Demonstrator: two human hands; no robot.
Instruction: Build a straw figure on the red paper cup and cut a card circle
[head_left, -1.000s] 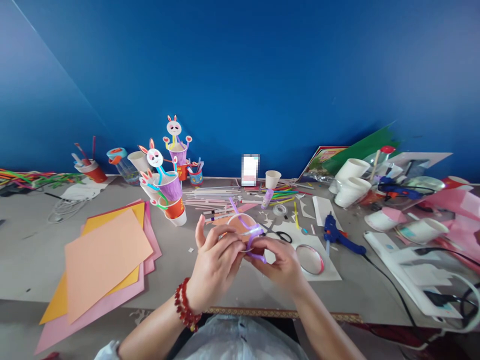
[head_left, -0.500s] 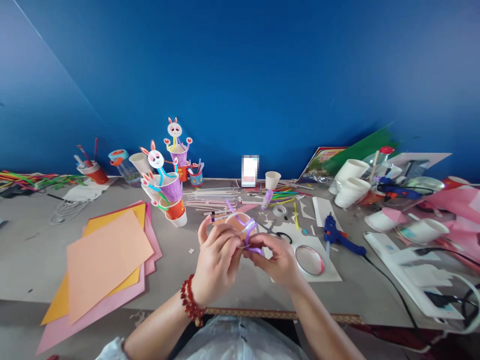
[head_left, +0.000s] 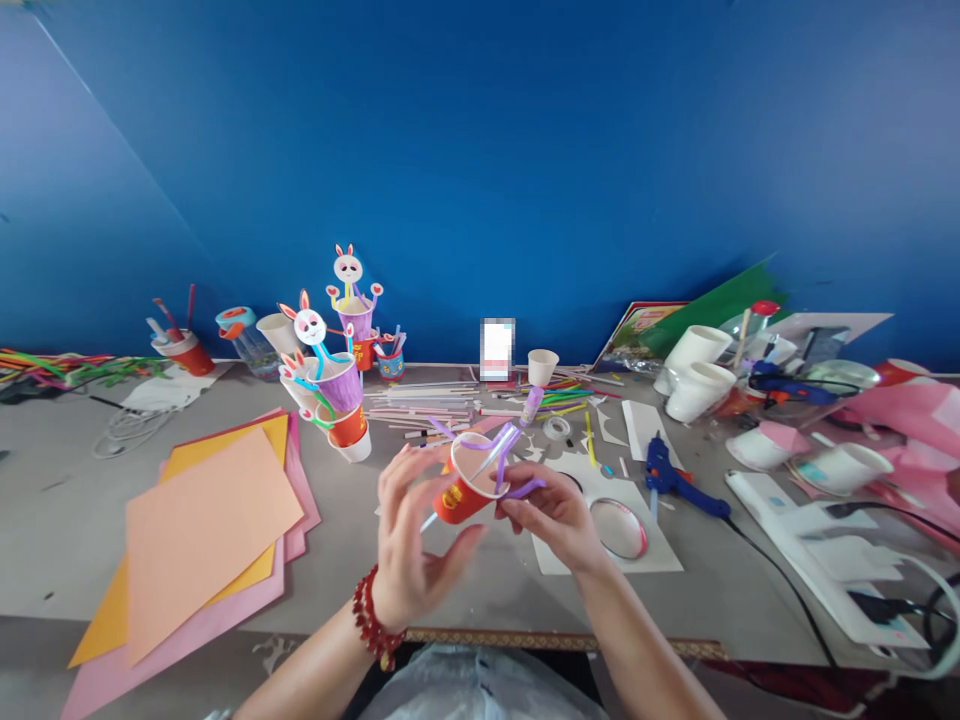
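An orange-red paper cup (head_left: 459,500) with yellow lettering is tilted between my hands, its white-rimmed mouth upward. Bent purple strips (head_left: 501,450), pipe cleaners by their look, come out of the mouth and over the rim. A pale stick (head_left: 429,522) sticks out below the cup. My right hand (head_left: 551,512) pinches the rim on the right, where one purple strip crosses it. Beside the cup's left side, my left hand (head_left: 420,540) has its fingers spread and thumb apart. Some of its fingertips are behind the cup, so contact there is unclear.
Two rabbit-topped cups (head_left: 337,380) stand at the back left, behind a stack of coloured paper (head_left: 214,540). On the right lie a blue glue gun (head_left: 686,485) with its cord, a tape roll (head_left: 619,528) and a white power strip (head_left: 817,560). Straws (head_left: 420,395) lie farther back.
My left hand has let go at the rim and spread its fingers, moving left and down. The cup's orange side now shows. My right hand keeps its pinch.
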